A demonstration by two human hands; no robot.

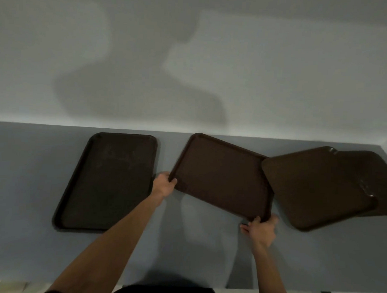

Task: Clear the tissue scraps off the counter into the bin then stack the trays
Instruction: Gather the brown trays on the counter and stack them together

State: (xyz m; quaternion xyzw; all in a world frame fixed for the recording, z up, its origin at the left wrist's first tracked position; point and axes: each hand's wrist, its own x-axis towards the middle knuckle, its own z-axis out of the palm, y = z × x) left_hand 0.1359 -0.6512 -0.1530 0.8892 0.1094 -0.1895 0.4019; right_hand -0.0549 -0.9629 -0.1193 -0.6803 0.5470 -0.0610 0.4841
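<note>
Left to right: a dark brown left tray [108, 182] lies flat on the grey desk [33, 184], just left of the left hand [163, 184], with its long axis running away from the person. That hand grips the left corner of the middle tray [222, 178], thumb curled over the rim. The right hand [261, 231] pinches the near-right corner, fingers wrapped under. So both hands are on the one tray, and from the shadow under it I'd guess it's lifted a bit.

The key thing: its long axis runs crosswise and skewed, from hand to hand, so it'd need a turn to sit square on the left tray. Beyond the right hand, the right tray [313, 192] sits crooked on a bottom tray [373, 174], meeting the held one's far corner.

No tissue scraps or bin in view, and no readable writing or brands.
</note>
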